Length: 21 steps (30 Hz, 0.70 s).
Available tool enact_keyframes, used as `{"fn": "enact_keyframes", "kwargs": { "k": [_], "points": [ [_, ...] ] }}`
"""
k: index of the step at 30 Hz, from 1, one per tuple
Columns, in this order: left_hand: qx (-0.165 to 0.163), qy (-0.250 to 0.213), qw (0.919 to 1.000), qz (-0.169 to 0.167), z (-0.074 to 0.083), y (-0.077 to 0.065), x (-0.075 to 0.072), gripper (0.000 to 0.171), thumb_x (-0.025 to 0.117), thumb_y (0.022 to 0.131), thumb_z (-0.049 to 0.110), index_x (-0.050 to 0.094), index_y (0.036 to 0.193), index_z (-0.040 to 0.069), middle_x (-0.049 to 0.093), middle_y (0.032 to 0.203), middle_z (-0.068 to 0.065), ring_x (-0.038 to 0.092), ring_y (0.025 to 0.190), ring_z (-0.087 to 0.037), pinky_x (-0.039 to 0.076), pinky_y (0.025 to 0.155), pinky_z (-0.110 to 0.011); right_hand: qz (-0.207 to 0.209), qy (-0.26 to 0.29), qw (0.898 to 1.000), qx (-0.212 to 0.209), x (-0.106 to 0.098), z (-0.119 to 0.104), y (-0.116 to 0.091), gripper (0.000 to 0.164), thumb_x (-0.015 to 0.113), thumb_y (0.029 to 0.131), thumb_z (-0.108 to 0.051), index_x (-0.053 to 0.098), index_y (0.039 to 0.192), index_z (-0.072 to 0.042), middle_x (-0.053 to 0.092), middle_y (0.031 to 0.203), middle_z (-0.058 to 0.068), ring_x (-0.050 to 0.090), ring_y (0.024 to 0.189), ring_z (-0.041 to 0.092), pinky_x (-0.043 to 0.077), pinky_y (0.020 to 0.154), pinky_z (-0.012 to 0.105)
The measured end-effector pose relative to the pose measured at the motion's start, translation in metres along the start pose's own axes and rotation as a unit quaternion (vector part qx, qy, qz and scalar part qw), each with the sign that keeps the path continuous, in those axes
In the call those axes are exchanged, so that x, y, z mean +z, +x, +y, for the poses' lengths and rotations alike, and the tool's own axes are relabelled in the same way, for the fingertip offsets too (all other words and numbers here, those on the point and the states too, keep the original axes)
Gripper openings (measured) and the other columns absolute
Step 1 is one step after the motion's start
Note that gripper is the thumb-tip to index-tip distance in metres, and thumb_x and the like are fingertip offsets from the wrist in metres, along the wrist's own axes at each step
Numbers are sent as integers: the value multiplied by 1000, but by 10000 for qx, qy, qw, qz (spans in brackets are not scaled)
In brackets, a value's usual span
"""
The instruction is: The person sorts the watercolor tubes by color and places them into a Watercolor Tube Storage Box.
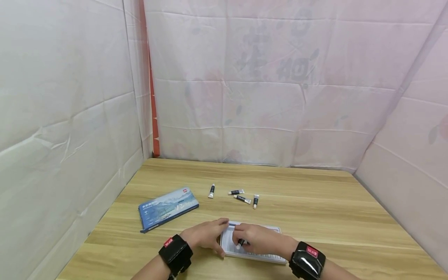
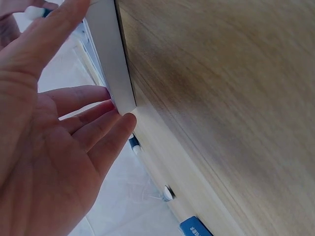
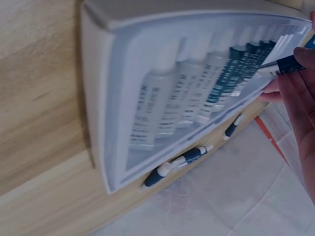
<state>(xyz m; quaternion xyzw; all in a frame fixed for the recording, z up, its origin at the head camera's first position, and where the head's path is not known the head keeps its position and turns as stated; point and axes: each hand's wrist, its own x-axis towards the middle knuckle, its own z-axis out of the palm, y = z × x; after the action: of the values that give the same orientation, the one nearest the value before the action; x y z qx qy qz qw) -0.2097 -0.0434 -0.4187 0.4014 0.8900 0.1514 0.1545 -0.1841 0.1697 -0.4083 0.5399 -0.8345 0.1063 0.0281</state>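
Observation:
My right hand [image 1: 257, 238] pinches a small watercolour paint tube [image 3: 284, 66] over the white tray [image 1: 252, 256]. The tube has a dark body and a white cap. Several paint tubes [image 3: 194, 91] lie side by side in the tray, lettered "WATER COLOUR", some pale and some dark green. My left hand [image 1: 206, 235] holds the tray's left end, fingers at the far corner and thumb at the near corner. In the left wrist view, its fingertips touch the tray wall [image 2: 110, 49]. The right hand and forearm hide part of the tray in the head view.
Beyond the tray lie loose paint tubes [image 1: 242, 199], one [image 1: 211, 191] apart on the left and one [image 1: 256, 201] on the right. A blue flat box [image 1: 169, 208] with a landscape picture rests at the left of the wooden table [image 1: 332, 217]. White sheets [image 1: 262, 97] enclose the table.

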Motion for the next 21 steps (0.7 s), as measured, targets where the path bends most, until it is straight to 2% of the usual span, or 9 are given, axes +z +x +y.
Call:
{"fn": "enact_keyframes", "kwargs": {
  "k": [6,13,21],
  "points": [
    [-56,-7,10000,-40,0,0,2,90,76,69,44,38,139,4,32,144,-7,36,126,-16,34,100,-28,13,-33,10000,-4,5,6,-4,24,70,75,0,58,89,-14,48,88,-9,43,80,-2,39,69,5],
    [-82,-29,10000,-34,-1,0,2,90,76,69,44,37,140,5,31,145,-7,34,127,-17,33,101,-28,-83,261,9996,-22,6,12,-10,17,64,77,0,62,87,-14,50,92,-7,46,85,-1,40,76,8],
    [-111,-34,9999,-72,0,0,0,90,76,69,44,37,140,5,31,145,-7,34,127,-17,33,101,-29,-281,499,9982,200,4,15,-12,12,68,80,-7,64,86,-17,52,95,-10,48,89,-1,44,81,15]
  ]
}}
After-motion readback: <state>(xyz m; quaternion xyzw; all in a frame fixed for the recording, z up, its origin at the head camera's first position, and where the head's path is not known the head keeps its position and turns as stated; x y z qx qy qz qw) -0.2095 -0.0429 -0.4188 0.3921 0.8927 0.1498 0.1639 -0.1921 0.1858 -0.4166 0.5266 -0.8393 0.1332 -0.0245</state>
